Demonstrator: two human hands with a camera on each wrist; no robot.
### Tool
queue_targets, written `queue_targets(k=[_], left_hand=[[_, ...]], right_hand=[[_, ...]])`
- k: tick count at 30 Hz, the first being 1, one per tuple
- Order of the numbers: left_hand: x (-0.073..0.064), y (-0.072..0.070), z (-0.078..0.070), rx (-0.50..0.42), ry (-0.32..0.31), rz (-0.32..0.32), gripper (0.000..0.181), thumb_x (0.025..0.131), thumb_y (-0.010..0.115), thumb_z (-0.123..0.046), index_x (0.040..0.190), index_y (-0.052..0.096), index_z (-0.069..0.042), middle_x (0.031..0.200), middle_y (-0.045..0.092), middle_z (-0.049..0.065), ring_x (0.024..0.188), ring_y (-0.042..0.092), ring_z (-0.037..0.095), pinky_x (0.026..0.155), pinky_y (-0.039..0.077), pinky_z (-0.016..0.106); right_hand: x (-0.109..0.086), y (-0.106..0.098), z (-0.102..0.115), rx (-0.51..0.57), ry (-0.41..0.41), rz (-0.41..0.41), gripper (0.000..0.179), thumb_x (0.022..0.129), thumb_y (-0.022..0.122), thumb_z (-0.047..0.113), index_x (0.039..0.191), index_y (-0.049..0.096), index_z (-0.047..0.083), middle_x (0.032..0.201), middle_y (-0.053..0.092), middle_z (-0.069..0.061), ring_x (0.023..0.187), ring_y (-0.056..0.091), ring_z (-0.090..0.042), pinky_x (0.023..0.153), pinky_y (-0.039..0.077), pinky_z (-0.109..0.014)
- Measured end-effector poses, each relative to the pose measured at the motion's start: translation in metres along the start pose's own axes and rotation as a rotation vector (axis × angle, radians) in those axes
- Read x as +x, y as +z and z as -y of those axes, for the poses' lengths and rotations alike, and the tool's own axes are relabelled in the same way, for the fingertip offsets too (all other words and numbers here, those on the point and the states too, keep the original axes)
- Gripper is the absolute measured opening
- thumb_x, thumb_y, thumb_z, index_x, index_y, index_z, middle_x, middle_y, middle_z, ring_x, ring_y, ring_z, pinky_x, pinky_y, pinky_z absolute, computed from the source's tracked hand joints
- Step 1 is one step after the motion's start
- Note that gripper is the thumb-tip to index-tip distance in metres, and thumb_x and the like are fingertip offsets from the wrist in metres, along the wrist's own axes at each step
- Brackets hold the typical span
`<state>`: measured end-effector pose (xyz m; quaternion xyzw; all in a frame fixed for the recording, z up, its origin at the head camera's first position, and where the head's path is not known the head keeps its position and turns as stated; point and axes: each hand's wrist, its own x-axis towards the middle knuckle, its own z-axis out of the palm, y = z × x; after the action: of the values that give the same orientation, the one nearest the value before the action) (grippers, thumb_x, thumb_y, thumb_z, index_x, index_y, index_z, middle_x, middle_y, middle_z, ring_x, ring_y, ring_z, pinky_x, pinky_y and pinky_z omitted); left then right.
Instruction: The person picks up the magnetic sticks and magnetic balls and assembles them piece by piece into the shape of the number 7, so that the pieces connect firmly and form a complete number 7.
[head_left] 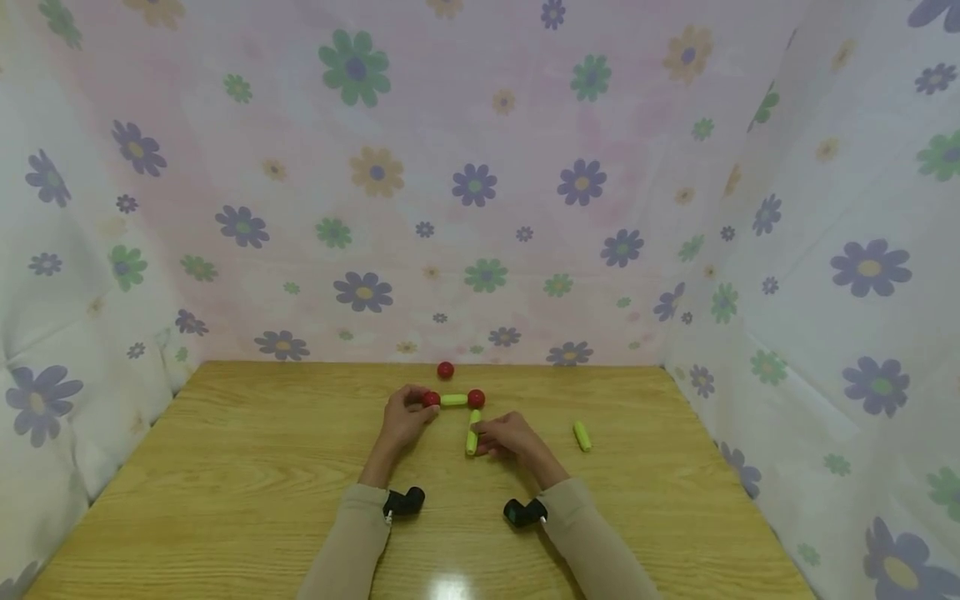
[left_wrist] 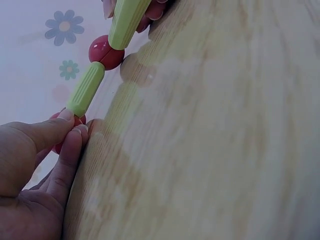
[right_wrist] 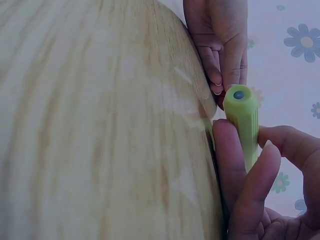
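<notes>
My left hand [head_left: 405, 422] pinches a red ball [head_left: 431, 400] between thumb and fingers, low over the table. A ribbed light-green rod [head_left: 453, 400] joins that ball to a second red ball [head_left: 476, 398] on its right. Thumb and fingers of my right hand [head_left: 516, 437] hold another light-green rod [head_left: 472, 435], pointing away from me, its far end at the second ball. Whether that end touches the ball, I cannot tell. In the right wrist view the held rod [right_wrist: 242, 112] shows a small dark spot on its near end face.
A loose red ball [head_left: 446, 370] lies at the table's back edge, beyond the joined pieces. To the right of my right hand a loose light-green rod [head_left: 582, 437] rests on the wooden table [head_left: 262, 483]. Flower-patterned cloth [head_left: 420, 250] stands behind and at both sides.
</notes>
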<state>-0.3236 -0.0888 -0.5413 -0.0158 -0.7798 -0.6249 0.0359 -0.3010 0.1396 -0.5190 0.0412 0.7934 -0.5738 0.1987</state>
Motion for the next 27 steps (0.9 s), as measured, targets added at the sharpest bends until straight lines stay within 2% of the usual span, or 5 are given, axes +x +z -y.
queue_targets(k=[4,15,27], left_hand=[[0.0,0.0002,0.0,0.008,-0.018,-0.001,0.032,0.094,0.075,-0.003,0.123,0.064,0.003,0.12,0.065,0.024,0.106,0.068,0.033,0.084,0.06,0.034],[-0.0012,0.0004,-0.0021,0.014,-0.006,0.0,0.033,0.095,0.074,-0.005,0.126,0.064,0.002,0.121,0.066,0.024,0.107,0.068,0.033,0.088,0.059,0.039],[-0.002,0.0007,-0.0016,0.029,0.011,-0.004,0.033,0.094,0.075,-0.004,0.125,0.065,0.003,0.118,0.068,0.024,0.103,0.069,0.032,0.086,0.059,0.039]], right_hand=[[0.0021,0.0003,-0.0011,0.001,0.001,-0.004,0.038,0.097,0.073,0.03,0.11,0.075,-0.006,0.08,0.077,-0.006,0.062,0.068,-0.005,0.054,0.051,-0.015],[0.0025,-0.0007,0.0,0.004,-0.034,0.012,0.039,0.1,0.07,0.03,0.112,0.074,-0.006,0.086,0.078,-0.009,0.065,0.07,-0.005,0.055,0.052,-0.015],[0.0039,-0.0002,0.0003,0.025,-0.042,0.014,0.043,0.099,0.071,0.03,0.12,0.07,-0.008,0.09,0.077,-0.011,0.068,0.071,-0.008,0.06,0.057,-0.018]])
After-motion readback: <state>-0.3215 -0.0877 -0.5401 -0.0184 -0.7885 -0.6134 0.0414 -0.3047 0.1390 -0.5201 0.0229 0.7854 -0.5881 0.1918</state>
